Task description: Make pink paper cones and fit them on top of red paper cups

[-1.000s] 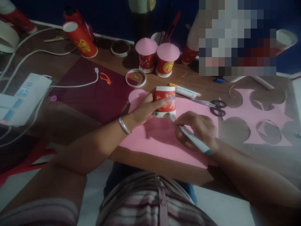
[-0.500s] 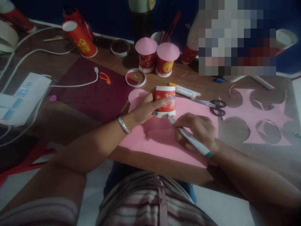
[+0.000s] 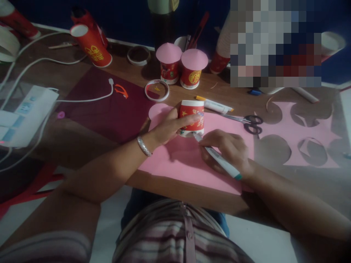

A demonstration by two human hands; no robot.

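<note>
My left hand is wrapped round a red and white paper cup, its thumb lying across the front. Green marks show along the cup's lower white band. In my right hand is a white marker with a green end, gripped like a pen. The marker's tip is at the cup's lower white band, near its bottom middle; whether it touches is too small to tell. Beneath both hands lies a pink paper sheet. A pink paper circle shows just behind my left hand.
Scissors and a yellow-ended marker lie behind the pink sheet. Two cups with pink cone tops stand farther back. Cut pink scraps are at right. A tape roll, white cables and a white box lie leftward.
My right hand and the marker have shifted slightly left, so the tip is a little farther left along the cup's lower band. My left hand still holds the cup.
</note>
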